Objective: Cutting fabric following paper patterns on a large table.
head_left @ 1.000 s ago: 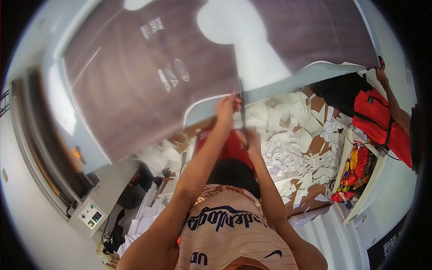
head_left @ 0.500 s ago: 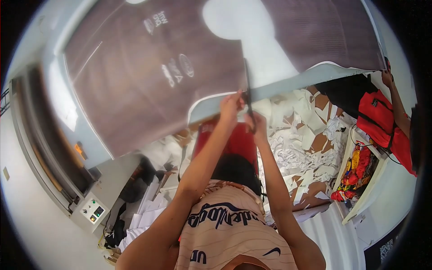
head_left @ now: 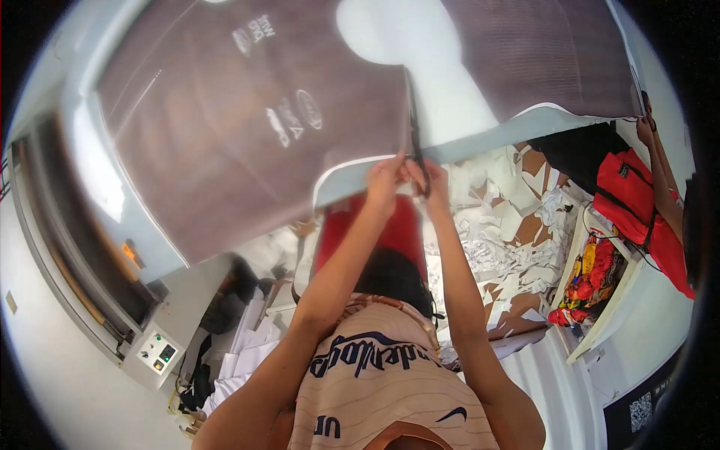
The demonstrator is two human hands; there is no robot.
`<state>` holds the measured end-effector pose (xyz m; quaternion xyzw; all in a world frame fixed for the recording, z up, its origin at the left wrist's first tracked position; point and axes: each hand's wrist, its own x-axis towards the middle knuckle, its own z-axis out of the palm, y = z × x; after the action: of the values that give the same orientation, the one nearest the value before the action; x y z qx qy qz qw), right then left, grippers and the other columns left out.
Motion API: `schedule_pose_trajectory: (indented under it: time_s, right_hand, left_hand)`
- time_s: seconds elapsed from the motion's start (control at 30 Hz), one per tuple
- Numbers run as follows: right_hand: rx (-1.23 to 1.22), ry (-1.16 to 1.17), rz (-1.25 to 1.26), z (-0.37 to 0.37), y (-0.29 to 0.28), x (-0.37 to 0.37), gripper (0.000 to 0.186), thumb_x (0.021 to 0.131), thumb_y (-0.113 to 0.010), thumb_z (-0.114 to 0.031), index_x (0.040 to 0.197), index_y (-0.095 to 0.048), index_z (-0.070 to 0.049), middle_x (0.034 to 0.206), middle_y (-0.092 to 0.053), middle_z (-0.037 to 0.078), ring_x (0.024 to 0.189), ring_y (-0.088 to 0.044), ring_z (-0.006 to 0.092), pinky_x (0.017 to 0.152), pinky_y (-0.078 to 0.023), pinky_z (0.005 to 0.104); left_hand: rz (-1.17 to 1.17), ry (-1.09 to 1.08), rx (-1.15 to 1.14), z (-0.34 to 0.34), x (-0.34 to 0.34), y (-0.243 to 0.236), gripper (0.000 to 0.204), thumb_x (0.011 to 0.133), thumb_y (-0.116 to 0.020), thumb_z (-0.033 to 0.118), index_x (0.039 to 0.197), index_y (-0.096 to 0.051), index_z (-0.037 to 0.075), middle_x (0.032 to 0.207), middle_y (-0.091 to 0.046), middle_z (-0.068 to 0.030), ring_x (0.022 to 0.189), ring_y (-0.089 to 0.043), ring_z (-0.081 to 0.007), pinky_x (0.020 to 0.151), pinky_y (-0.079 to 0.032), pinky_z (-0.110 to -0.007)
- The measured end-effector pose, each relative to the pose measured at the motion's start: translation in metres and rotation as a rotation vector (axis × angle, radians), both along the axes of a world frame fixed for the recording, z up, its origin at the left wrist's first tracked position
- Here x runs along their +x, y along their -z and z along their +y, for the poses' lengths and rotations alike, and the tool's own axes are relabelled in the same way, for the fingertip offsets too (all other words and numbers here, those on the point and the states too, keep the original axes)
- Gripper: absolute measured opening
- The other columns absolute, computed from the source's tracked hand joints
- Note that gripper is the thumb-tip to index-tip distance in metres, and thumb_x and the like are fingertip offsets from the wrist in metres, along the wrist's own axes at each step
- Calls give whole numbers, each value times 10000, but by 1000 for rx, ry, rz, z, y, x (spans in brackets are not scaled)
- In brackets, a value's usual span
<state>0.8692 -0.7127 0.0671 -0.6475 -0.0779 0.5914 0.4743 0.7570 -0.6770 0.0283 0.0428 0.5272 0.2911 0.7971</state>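
Observation:
A large printed sheet (head_left: 225, 180) spreads in front of me, with brownish-purple garment-shaped panels and white logos on a pale ground. My left hand (head_left: 384, 178) is closed on its near edge, beside the cut line. A pair of dark scissors (head_left: 413, 127) points away from me between two panels, its blades against the sheet. My right hand (head_left: 437, 187) is wrapped round the scissors' handles, close by my left. The fingers are slightly blurred.
White paper scraps (head_left: 495, 247) litter the floor. A red seat (head_left: 409, 225) is beneath me. An orange-handled tool (head_left: 132, 253) lies at the sheet's left. At right are a co-worker's hand (head_left: 645, 131), a red bag (head_left: 626, 191) and a crate (head_left: 600, 330) of colourful packets.
My right hand and the scissors' handles have moved farther from me, up beside my left hand. The sheet has shifted slightly to the left.

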Motion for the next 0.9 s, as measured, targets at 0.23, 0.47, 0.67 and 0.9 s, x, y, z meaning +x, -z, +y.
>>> schedule_pose_trajectory:
  time_s: [0.23, 0.47, 0.67, 0.9]
  right_hand:
    - [-36, 1, -35, 30, 3, 12, 339, 844, -811, -289, 674, -587, -99, 566, -546, -27, 429, -459, 54, 409, -333, 210]
    - [-25, -84, -116, 69, -7, 33, 392, 800, -846, -330, 651, -543, -130, 518, -472, -47, 414, -447, 58, 400, -325, 222]
    - [-28, -157, -151, 115, -4, 58, 429, 781, -857, -369, 637, -541, -117, 516, -469, -44, 399, -433, 66, 389, -315, 233]
    - [-7, -281, -174, 186, -10, 91, 436, 767, -866, -374, 644, -555, -95, 495, -445, -37, 389, -406, 56, 384, -296, 231]
  left_hand:
    - [0, -7, -5, 1, 0, 3, 197, 974, -651, 212, 814, -614, 104, 696, -604, -3, 650, -573, -114, 650, -468, -271]
    - [30, 1, -55, 7, 0, -6, 222, 957, -689, 240, 786, -597, 133, 678, -591, 7, 627, -574, -119, 646, -473, -281]
    - [59, 49, -61, 14, 3, -15, 214, 971, -667, 270, 832, -615, 117, 671, -558, 21, 638, -559, -116, 656, -450, -270]
    - [117, 28, -87, 29, 18, -31, 199, 961, -685, 267, 862, -642, 99, 689, -592, 6, 653, -581, -124, 681, -465, -280]
